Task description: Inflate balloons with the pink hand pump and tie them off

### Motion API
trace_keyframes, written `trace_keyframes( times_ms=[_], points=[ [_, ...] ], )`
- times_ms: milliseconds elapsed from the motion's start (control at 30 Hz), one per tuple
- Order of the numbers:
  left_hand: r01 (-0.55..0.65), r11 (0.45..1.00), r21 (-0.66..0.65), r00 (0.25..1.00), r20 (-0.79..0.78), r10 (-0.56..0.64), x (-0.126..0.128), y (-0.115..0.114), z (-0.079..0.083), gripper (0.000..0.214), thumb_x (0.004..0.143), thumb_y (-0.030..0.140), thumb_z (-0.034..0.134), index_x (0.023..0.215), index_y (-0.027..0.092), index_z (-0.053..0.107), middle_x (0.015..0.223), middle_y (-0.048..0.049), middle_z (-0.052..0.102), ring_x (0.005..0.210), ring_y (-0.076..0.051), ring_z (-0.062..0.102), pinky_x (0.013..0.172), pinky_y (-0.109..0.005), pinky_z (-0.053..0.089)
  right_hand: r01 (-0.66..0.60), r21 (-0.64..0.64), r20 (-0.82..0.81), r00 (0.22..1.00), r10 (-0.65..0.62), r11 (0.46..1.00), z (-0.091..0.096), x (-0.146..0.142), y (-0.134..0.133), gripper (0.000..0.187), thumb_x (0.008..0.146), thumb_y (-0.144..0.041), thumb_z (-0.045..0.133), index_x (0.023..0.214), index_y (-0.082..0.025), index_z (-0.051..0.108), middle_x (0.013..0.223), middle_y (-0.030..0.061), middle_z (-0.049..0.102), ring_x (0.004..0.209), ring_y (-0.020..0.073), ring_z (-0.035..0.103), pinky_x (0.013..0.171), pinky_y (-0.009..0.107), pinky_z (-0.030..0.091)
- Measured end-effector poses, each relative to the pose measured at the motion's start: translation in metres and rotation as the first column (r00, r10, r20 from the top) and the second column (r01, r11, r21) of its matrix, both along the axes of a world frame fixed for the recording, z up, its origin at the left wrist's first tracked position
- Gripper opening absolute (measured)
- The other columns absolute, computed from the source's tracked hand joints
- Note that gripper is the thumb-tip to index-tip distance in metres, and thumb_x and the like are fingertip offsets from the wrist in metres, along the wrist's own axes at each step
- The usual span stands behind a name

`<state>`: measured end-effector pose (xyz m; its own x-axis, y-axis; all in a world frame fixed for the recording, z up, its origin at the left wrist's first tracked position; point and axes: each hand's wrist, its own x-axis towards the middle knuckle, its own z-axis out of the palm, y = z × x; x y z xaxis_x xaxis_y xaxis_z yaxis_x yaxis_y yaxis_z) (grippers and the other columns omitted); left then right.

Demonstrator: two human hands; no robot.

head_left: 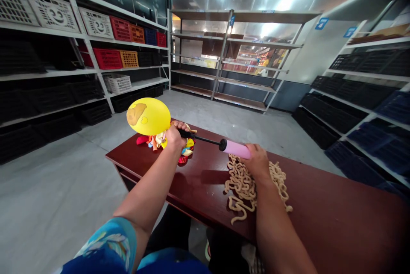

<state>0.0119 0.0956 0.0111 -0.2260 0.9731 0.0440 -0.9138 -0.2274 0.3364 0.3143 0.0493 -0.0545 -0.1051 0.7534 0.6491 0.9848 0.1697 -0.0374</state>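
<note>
My left hand [175, 136] is closed around the black nozzle end of a hand pump, pinching the neck of a yellow balloon [148, 116] that is partly blown up and carries a brown print. My right hand [257, 162] grips the pink barrel of the pump [235, 148]; the thin black rod [205, 139] between the two hands is drawn out. Under my left hand lies a small heap of limp coloured balloons [184, 151] on the dark red table [336, 218]. A tangle of beige cord [243, 186] lies beneath my right wrist.
Metal shelving with black, white, red and orange crates [108, 58] lines the left wall. Dark crates fill the right-hand shelves [368, 90]. An open rack [230, 60] stands at the back. Grey concrete floor [48, 197] spreads left of the table.
</note>
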Motion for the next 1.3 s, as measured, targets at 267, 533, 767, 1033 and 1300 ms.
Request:
trace_keyframes(
  times_ms=[267,533,767,1033,1300],
  points=[
    [0.071,0.996,-0.061,0.996,-0.053,-0.074,0.046,-0.017,-0.016,0.023,0.078,0.009,0.041,0.059,0.018,0.031,0.051,0.0046,0.028,0.043,-0.008,0.035,0.047,-0.022,0.032,-0.172,0.022,0.025,0.985,0.172,0.985,-0.001,-0.035,-0.004,0.035,0.07,-0.024,0.059,0.104,-0.017,0.056,0.094,0.0081,0.056,0.086,0.0232,0.046,0.079,0.034,0.036],
    [0.024,1.0,0.0,0.997,-0.079,-0.024,0.028,-0.009,-0.003,0.019,0.069,0.004,0.041,0.061,0.019,0.032,0.053,0.0049,0.029,0.043,-0.008,0.035,0.046,-0.023,0.032,-0.178,0.041,-0.006,0.984,0.179,0.983,0.0,-0.021,-0.001,0.038,0.071,-0.027,0.06,0.107,-0.017,0.055,0.096,0.0075,0.058,0.088,0.0228,0.048,0.081,0.033,0.038],
    [0.025,0.999,0.035,1.0,0.016,-0.026,-0.009,0.002,0.002,0.02,0.065,0.003,0.041,0.061,0.019,0.029,0.052,0.0049,0.028,0.042,-0.008,0.032,0.045,-0.022,0.03,-0.052,0.095,0.051,0.998,0.047,0.994,0.0,0.009,0.002,0.034,0.07,-0.028,0.061,0.102,-0.018,0.056,0.093,0.0069,0.056,0.088,0.0226,0.049,0.081,0.034,0.037],
    [0.051,0.999,0.015,0.999,0.006,-0.051,0.022,-0.008,-0.013,0.023,0.071,0.007,0.044,0.06,0.019,0.027,0.053,0.0053,0.026,0.042,-0.007,0.031,0.044,-0.021,0.028,-0.105,0.011,0.074,0.992,0.104,0.994,0.001,-0.025,-0.004,0.034,0.07,-0.029,0.061,0.102,-0.018,0.056,0.093,0.0076,0.055,0.083,0.0225,0.045,0.077,0.034,0.037],
    [0.043,0.999,-0.006,0.994,-0.098,-0.044,0.043,-0.014,-0.007,0.022,0.071,0.008,0.044,0.06,0.019,0.029,0.052,0.0053,0.029,0.043,-0.008,0.034,0.046,-0.023,0.032,-0.244,0.01,0.029,0.969,0.244,0.97,0.0,-0.031,-0.004,0.037,0.073,-0.029,0.058,0.107,-0.017,0.054,0.096,0.0081,0.057,0.089,0.023,0.048,0.081,0.034,0.039]
  ],
)
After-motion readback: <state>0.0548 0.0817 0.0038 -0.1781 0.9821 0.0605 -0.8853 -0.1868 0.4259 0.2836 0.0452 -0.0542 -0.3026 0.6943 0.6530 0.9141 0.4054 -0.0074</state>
